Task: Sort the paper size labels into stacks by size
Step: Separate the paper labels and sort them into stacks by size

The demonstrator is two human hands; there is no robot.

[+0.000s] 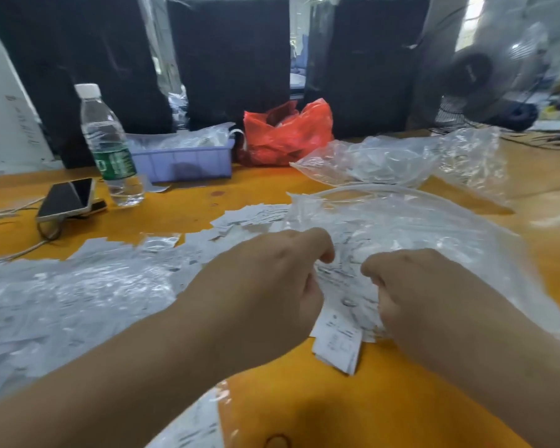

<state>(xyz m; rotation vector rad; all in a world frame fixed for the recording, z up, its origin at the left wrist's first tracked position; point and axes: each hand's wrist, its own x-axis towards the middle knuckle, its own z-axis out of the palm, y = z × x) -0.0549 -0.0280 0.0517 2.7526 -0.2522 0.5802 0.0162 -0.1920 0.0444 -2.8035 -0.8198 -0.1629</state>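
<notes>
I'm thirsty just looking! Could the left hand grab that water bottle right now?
Probably yes. The water bottle stands upright, far left on the table, nothing blocking it. But the left hand has its fingers curled over the paper labels, so it would likely let go first.

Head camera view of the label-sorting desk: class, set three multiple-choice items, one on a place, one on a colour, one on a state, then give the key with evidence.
1. Where is the water bottle?
A. Far left, beside the phone
B. In the red bag
C. Under the fan

2. What colour is the tray?
A. Green
B. Light purple
C. Black

3. How are the hands?
A. Both flat and open
B. Both curled around labels
C. One out of view

Key: 1 A, it stands just right of the phone. 2 B, its front wall is lilac. 3 B, left hand and right hand curl around labels.
</notes>
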